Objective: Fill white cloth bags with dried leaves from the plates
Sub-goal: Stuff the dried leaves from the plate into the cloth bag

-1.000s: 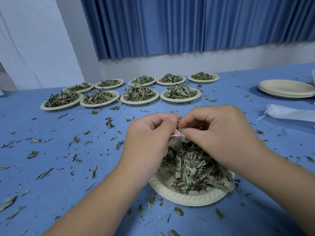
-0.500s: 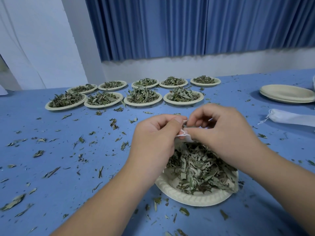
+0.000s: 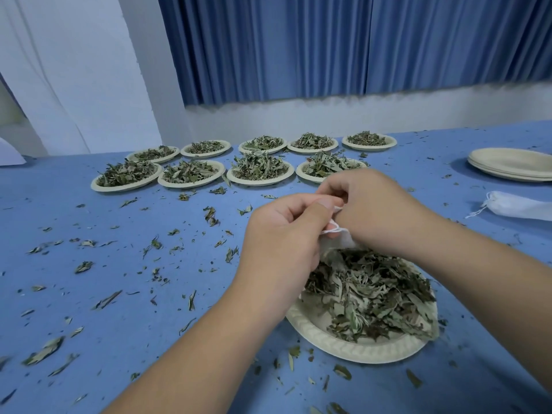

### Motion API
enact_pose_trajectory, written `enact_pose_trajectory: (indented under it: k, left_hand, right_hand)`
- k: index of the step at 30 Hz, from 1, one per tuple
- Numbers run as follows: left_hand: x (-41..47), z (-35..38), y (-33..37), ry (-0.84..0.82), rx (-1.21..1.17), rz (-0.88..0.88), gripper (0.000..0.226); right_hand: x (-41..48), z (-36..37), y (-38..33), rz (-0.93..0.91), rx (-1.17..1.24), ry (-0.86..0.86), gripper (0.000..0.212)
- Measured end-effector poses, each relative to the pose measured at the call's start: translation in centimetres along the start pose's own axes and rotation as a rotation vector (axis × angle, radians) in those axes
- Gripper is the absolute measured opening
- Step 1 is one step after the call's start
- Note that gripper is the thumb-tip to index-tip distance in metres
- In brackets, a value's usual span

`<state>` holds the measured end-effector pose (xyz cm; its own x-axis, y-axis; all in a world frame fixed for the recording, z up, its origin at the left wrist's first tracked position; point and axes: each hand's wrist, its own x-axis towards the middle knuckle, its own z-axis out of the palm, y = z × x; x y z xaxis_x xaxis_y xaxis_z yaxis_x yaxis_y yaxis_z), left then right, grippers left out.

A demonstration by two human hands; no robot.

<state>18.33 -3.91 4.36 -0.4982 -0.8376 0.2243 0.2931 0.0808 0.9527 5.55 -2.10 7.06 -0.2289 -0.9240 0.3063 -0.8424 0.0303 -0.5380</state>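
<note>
No readable text, labels, numbers or signs appear anywhere.

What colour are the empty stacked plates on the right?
Pale cream; the stacked plates show best in the head view.

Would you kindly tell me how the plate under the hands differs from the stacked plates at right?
The near plate is single and heaped with dried leaves; the stacked plates lie several deep, the top one bare. The near plate sits under the left hand and right hand, which pinch a white cloth bag; the stacked plates sit untouched. Both are pale and round.
</note>
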Motion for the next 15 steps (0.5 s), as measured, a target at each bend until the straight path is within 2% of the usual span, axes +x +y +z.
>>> enact_pose_trajectory:
  k: [3,6,9,15]
  left_hand:
    - [0.3,-0.4,0.2,0.028,-0.052,0.011,0.016]
    - [0.8,-1.2,-0.2,0.111,0.077,0.052,0.017]
    - [1.0,-1.4,-0.5,0.141,0.115,0.046,0.018]
    - [0.8,-1.1,-0.4,0.118,0.04,0.023,0.023]
  right_hand:
    - [-0.6,-1.0,0.1,-0.055,0.096,0.038,0.009]
    - [-1.8,-2.7,0.3,-0.087,0.263,0.115,0.012]
    - [-2.6,-3.6,-0.1,-0.16,0.427,0.085,0.011]
    - [-2.2,-2.4,-0.8,-0.268,0.308,0.013,0.031]
